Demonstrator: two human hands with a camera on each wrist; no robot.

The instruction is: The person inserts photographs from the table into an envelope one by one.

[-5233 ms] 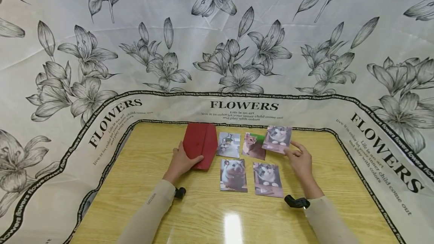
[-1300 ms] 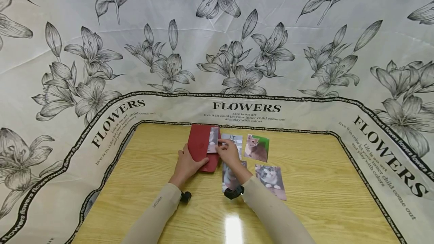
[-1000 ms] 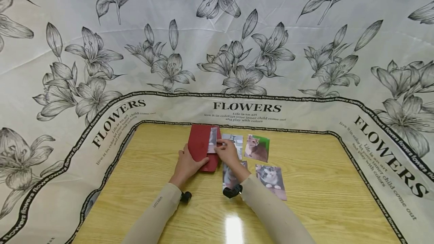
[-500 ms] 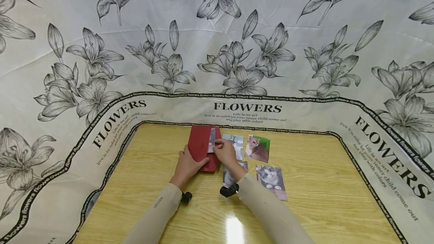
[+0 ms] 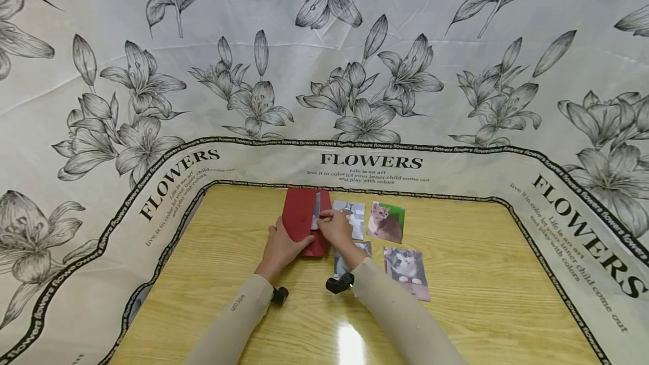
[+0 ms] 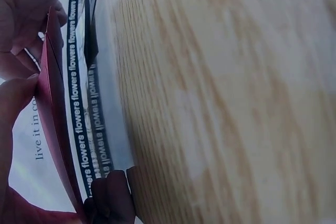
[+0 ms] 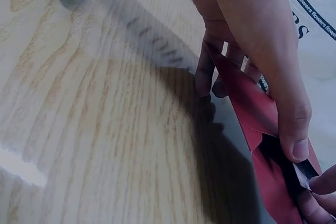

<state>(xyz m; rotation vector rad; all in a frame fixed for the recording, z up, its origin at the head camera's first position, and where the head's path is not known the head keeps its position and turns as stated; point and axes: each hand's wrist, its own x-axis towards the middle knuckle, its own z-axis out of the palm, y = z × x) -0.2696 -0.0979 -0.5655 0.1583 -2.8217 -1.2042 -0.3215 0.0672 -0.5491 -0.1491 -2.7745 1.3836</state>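
Note:
My left hand (image 5: 280, 245) holds a red envelope (image 5: 297, 213), thumb across its front and fingers behind it. In the right wrist view the envelope (image 7: 252, 98) is tilted up off the wooden table, fingertips underneath. A photo card (image 5: 316, 213) sits mostly inside the envelope, a narrow strip showing at the opening. My right hand (image 5: 337, 230) pinches that strip between thumb and fingertips. The right wrist view shows the card's pale edge (image 7: 302, 176) between the left thumb and the right fingertips.
Photo cards lie on the table right of the envelope: a cat on green (image 5: 385, 221), a grey-and-white cat (image 5: 405, 266), a pale photo (image 5: 357, 213), and a hamster photo (image 5: 342, 263) partly covered by the right forearm. Flower-printed cloth (image 5: 370, 162) stands behind the table.
My right hand took the photo card from the upper right over to the envelope, then moved slightly left as the card slid deeper inside. The left hand keeps its hold.

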